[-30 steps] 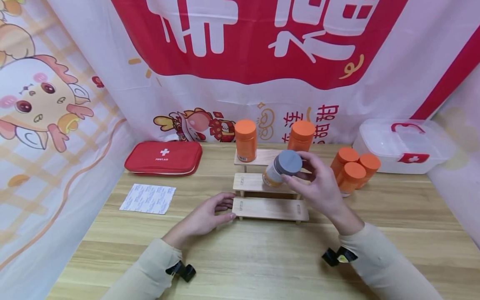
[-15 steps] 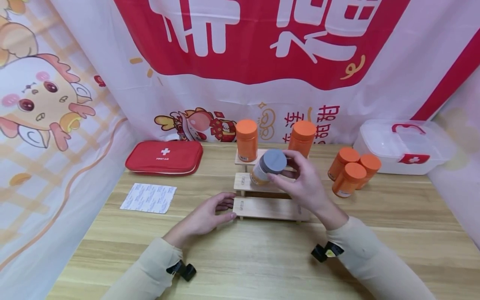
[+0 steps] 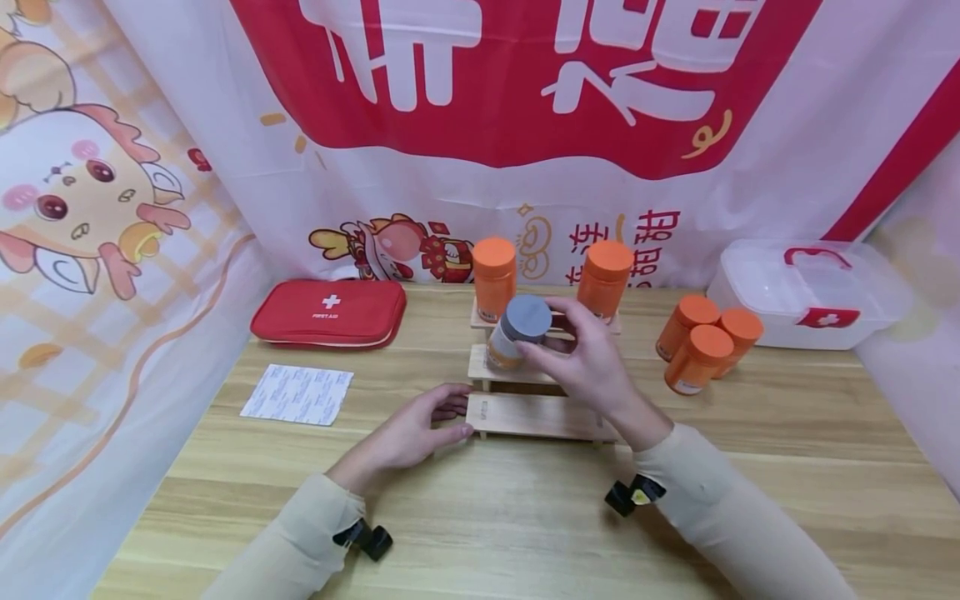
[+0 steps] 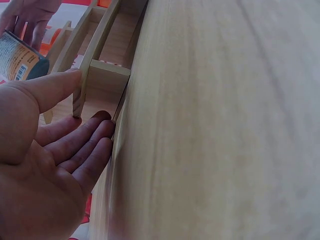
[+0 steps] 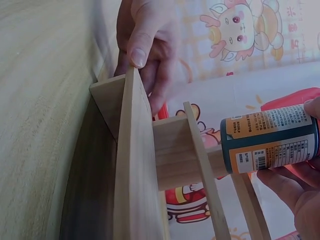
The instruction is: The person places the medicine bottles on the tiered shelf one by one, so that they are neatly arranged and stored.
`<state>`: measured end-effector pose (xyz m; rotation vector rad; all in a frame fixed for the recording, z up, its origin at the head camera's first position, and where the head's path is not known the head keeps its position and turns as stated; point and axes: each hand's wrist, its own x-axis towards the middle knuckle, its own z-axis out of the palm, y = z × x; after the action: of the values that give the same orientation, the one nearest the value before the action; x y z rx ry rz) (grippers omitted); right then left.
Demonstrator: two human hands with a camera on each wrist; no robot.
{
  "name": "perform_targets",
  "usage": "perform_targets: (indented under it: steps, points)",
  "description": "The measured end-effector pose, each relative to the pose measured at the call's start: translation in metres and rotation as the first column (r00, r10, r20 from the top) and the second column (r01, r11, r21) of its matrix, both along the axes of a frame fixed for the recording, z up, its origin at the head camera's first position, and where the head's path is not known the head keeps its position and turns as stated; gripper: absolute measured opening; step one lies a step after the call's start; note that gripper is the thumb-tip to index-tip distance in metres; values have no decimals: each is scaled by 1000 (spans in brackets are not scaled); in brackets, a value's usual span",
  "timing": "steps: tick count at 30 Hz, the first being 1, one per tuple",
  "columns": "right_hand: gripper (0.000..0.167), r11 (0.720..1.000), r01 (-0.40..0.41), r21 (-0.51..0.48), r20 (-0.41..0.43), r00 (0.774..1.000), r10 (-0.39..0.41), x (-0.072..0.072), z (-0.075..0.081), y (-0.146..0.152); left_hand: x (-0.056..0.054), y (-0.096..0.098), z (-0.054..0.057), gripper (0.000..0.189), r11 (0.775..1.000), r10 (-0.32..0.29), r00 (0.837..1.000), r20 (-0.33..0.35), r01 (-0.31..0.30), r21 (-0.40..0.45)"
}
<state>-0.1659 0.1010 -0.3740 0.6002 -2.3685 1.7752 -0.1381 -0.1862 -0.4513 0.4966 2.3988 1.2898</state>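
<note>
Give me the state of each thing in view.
Grey-lidded cylindrical bottle: capped, tilted, in the right hand.
Light wooden three-step rack: standing, pinched by the left hand.
Orange cylindrical bottles: capped, upright.
Red rectangular pouch: looks closed.
Translucent plastic box: lid closed.
Blue-printed white rectangular sheet: lying flat.

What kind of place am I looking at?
Probably a staged home-style medicine corner: printed red-and-white cloth hangs behind, a flat red fabric first-aid pouch lies out, and a pale wooden three-tier rack bears two orange cylindrical bottles.
</note>
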Motion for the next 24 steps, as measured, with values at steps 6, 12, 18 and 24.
perform_targets:
  steps: [6,12,18,24]
  points:
    - [58,1000,4,15,1,1000,-4,-4,-4,-9,0,0,0,61,1000,-6,1000,0,6,16]
    - [57,999,6,33,-27,1000,-5,-7,-6,-17,-1,0,0,60,1000,-8,1000,-1,8,23]
    - [58,997,20,80,-27,999,-18,-9,-3,-25,-2,0,-1,60,1000,-12,1000,-10,12,21]
    - [57,996,21,83,2,1000,-21,-10,-2,-30,-2,-1,-2,61,1000,-8,1000,-8,8,14]
